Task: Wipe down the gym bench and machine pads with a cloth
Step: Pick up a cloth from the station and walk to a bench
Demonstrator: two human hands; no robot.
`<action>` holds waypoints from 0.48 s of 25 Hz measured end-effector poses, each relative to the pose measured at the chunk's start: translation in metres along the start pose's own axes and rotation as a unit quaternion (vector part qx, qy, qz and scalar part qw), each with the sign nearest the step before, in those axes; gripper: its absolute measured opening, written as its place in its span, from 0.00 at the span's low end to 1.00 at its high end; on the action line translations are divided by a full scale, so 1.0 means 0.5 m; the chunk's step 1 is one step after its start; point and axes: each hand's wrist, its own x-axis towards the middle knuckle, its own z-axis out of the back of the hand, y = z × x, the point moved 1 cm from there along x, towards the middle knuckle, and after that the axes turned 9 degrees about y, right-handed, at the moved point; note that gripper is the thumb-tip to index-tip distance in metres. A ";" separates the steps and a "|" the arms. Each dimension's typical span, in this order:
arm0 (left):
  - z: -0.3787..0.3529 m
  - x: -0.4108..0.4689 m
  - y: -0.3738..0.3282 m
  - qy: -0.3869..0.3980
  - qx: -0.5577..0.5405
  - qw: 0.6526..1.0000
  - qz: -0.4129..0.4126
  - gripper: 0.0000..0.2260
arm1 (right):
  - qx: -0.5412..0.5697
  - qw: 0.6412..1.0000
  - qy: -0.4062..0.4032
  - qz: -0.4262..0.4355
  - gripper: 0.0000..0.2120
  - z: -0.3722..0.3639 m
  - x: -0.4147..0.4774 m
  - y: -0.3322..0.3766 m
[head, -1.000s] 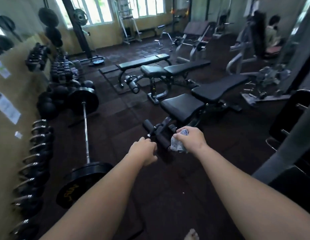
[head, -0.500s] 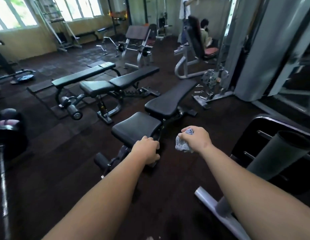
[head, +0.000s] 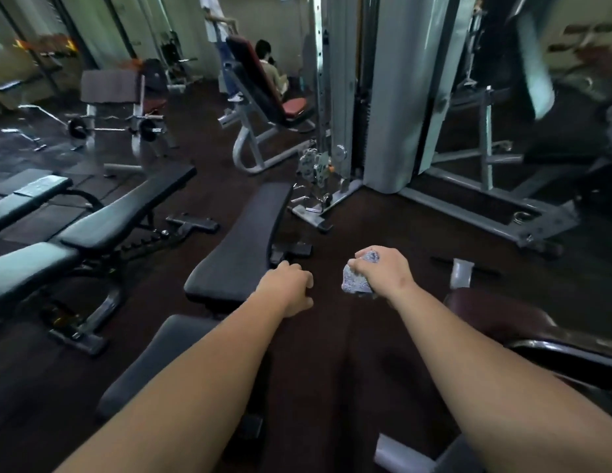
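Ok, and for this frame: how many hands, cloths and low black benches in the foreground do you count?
Hands: 2, the left hand and the right hand
Cloth: 1, the cloth gripped in the right hand
Low black benches: 3, the nearest bench, the middle bench and the far flat bench
Total: 6

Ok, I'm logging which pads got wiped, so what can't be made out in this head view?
Head view only:
Cloth: bunched inside the right hand, so its size is hidden.
Left hand: whether it touches the bench backrest, hidden by its own knuckles.
Bench seat: partly covered by the left forearm.
Dark red pad: cut by the right forearm and frame edge.
Right-side machine: motion-blurred.
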 end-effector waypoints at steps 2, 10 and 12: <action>0.043 0.106 0.010 -0.005 0.010 1.000 -0.020 0.21 | 0.009 1.000 -0.020 -0.019 0.08 0.020 0.094 -0.006; 0.226 0.595 -0.023 -0.002 -0.020 0.998 -0.066 0.19 | 0.038 0.994 -0.081 -0.067 0.08 0.187 0.541 -0.023; 0.272 0.691 -0.038 -0.003 -0.027 0.997 -0.074 0.20 | 0.041 0.993 -0.088 -0.071 0.07 0.232 0.639 -0.016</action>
